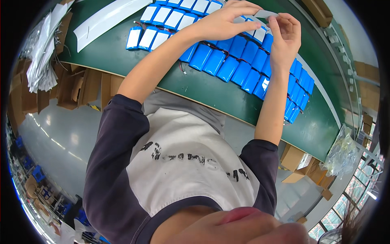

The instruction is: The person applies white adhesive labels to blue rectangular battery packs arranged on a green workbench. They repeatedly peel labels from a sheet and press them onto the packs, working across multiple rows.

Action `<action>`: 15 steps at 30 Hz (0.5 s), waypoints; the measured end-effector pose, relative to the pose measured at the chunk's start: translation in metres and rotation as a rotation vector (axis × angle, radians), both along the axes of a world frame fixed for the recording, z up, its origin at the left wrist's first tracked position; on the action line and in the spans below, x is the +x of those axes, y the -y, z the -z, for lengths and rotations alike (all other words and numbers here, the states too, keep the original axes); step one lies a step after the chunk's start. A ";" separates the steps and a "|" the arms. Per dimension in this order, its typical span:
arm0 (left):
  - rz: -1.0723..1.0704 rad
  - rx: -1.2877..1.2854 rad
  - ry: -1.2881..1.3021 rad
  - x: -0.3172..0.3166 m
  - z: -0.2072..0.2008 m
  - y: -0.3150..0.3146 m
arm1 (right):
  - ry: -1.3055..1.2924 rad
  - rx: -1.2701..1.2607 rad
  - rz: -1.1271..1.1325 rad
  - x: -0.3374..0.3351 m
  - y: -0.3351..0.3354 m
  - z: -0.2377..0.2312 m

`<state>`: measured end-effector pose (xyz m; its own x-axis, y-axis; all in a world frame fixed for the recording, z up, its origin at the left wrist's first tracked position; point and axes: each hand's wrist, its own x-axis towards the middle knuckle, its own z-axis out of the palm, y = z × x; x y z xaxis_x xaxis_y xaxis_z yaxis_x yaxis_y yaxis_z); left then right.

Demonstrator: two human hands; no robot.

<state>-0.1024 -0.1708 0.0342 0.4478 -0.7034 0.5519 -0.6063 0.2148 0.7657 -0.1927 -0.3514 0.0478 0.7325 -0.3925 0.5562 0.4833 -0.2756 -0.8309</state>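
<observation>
My left hand (228, 19) reaches over rows of blue flat battery packs (214, 62) at the far side of the green table. Its fingers are stretched out and the thumb is apart from them, above the packs. My right hand (286, 38) is closed, thumb against fingers, on one end of a narrow white strip (265, 14). The strip's other end lies close to my left fingertips; whether they touch it I cannot tell. White rectangles (174, 19) cover the tops of the packs at the left and some beneath my hands. Most packs nearer me are plain blue.
A long white sheet (106, 23) lies on the green table (302, 132) at the left. Thin wires with small connectors (183, 71) stick out among the packs. Clear plastic bags (341, 152) hang by the right corner. Cardboard boxes (75, 87) stand below the table's edge.
</observation>
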 end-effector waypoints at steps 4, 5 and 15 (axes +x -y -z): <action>-0.267 0.052 0.216 -0.007 -0.001 -0.013 | 0.085 -0.099 0.014 0.011 -0.006 -0.004; -0.433 0.070 0.296 -0.014 0.001 -0.020 | 0.099 -0.140 -0.002 0.012 -0.010 -0.008; -0.795 0.126 0.564 -0.056 0.038 -0.115 | -0.386 -0.507 -0.225 0.016 -0.052 0.024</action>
<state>-0.1580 -0.0561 -0.0037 0.5105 -0.3800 0.7714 -0.8225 -0.4773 0.3092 -0.1764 -0.2990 0.0237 0.9489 0.0331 0.3137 0.2691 -0.6042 -0.7501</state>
